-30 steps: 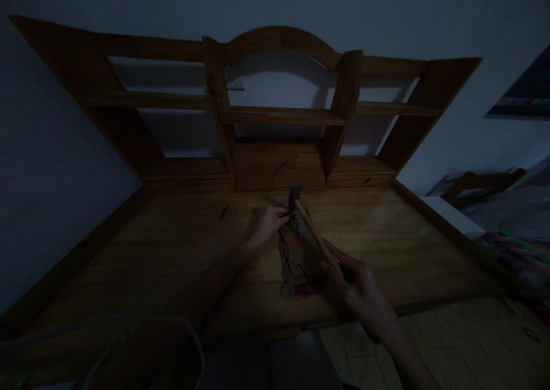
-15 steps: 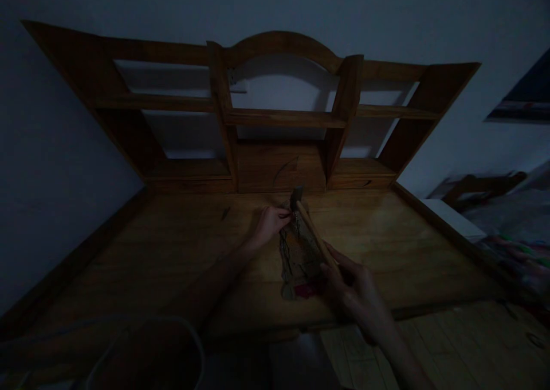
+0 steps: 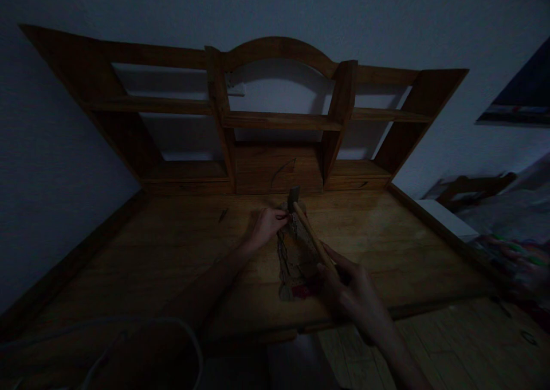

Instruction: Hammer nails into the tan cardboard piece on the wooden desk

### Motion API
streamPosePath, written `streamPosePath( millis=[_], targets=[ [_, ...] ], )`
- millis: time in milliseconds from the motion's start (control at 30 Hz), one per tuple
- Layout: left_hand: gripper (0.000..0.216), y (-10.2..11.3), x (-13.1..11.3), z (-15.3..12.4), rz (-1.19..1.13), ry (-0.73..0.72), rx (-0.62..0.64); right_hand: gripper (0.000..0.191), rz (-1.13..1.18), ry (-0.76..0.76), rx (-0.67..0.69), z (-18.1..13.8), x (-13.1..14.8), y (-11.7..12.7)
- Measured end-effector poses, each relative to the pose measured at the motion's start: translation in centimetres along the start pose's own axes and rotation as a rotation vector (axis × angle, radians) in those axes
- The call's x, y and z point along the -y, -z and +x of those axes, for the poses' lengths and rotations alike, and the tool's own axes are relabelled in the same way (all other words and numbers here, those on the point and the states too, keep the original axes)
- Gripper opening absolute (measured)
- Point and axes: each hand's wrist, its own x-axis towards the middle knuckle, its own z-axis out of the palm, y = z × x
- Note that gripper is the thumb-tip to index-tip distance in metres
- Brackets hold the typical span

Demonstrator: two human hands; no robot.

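A small wooden board (image 3: 296, 258) with thread strung between nails lies on the wooden desk (image 3: 172, 252). My right hand (image 3: 348, 290) is closed round the wooden handle of a hammer (image 3: 306, 224), whose head hangs just over the board's far end. My left hand (image 3: 266, 225) pinches something small at the board's far edge, right beside the hammer head; I cannot make out what it is. The scene is very dim.
A wooden hutch with shelves (image 3: 279, 121) rises at the back of the desk against a white wall. A small dark item (image 3: 222, 214) lies on the desk to the left. A white-rimmed bin (image 3: 141, 355) stands at lower left. Cluttered things (image 3: 507, 235) are at the right.
The hammer and both hands stay almost where they were over the board's far end; only the view has shifted slightly.
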Motion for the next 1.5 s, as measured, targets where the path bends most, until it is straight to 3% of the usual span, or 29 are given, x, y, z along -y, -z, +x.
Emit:
streamPosePath(
  millis=[333, 667, 967, 1500],
  targets=[
    [0.023, -0.3, 0.6, 0.0, -0.009, -0.027, -0.010, 0.045, 0.008, 0.091, -0.052, 0.1, 0.8, 0.2],
    [0.021, 0.1, 2.2, 0.1, -0.137, -0.012, -0.080, 0.046, 0.018, 0.012, -0.040, -0.5, 0.1, 0.9],
    [0.019, 0.5, 0.3, -0.3, -0.150, -0.149, -0.112, 0.052, 0.048, -0.014, -0.091, -0.8, 0.9, 1.7],
    [0.018, -1.2, -0.1, -0.4, -0.113, -0.101, -0.139, 0.046, 0.042, 0.006, -0.100, -0.9, 1.2, 2.0]
  ],
)
